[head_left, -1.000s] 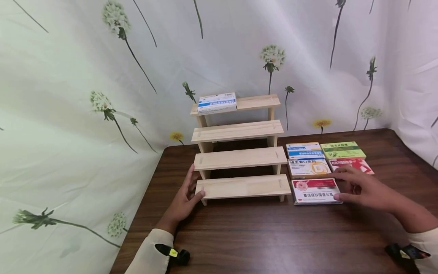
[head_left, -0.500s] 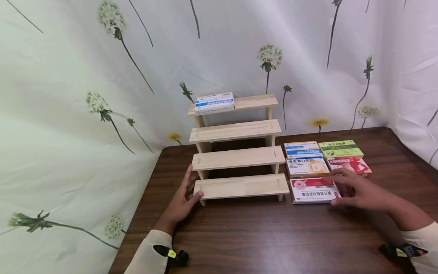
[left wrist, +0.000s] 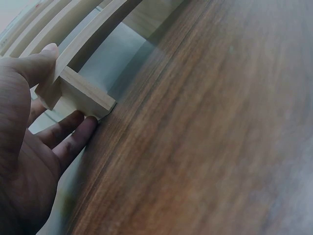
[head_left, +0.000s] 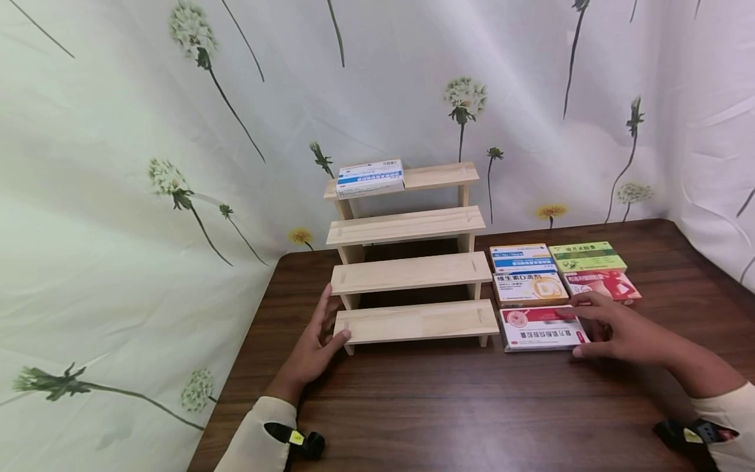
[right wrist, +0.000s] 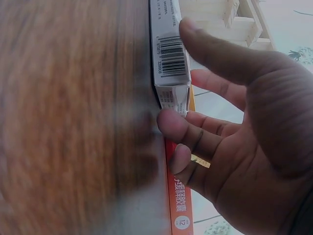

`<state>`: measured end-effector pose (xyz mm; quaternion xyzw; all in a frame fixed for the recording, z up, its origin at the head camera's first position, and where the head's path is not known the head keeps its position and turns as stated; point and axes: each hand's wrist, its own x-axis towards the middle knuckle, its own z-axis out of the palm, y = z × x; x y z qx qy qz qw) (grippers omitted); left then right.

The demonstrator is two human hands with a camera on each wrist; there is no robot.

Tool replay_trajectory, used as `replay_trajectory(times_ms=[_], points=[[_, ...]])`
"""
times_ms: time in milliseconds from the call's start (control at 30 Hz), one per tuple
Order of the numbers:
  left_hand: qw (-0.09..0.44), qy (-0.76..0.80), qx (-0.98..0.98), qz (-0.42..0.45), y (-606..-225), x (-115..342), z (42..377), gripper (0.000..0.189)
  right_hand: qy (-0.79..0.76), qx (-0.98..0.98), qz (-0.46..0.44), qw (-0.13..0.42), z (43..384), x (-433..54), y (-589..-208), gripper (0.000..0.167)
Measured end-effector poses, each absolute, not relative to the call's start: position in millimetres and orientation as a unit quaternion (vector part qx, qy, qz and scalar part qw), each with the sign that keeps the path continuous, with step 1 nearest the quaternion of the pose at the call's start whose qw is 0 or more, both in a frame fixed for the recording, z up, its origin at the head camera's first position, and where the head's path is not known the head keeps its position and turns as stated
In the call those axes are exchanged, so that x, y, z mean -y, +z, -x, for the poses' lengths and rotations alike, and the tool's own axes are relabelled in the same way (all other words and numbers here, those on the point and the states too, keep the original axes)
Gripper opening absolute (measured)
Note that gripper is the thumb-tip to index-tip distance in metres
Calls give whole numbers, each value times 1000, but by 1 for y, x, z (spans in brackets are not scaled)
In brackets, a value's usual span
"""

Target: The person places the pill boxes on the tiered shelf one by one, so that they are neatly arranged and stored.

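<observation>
The left hand (head_left: 310, 347) rests relaxed against the pale stepped wooden rack's (head_left: 413, 272) lowest plank, thumb on its corner; the right hand (head_left: 619, 328), fingers loosely spread, touches the flat red-and-white cardboard medicine box (head_left: 539, 328) lying on the dark woodgrain table (head_left: 448, 406) beside the rack.

Red-and-white medicine box (head_left: 541, 328) lying flat on the table, just at 3 o'clock of the pale four-step wooden rack (head_left: 413, 275), nearest box of the cluster, lettering upside down.

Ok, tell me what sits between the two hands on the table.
In the head view, the bottom step of the wooden rack and the red-and-white box lie between the left hand and right hand, which touch them.
</observation>
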<state>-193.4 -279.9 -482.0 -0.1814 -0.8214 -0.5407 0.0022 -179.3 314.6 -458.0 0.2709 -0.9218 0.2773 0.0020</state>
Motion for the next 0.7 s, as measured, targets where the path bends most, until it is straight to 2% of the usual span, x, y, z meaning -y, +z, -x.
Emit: replay_trajectory(times_ms=[400,700], points=[[4,-539,823,181,-482,281,194,99,258,933,-250,-21,180,-313,-458,67],[2,-536,825,180,-482,281,194,99,255,931,-262,-11,181,-313,-460,67]])
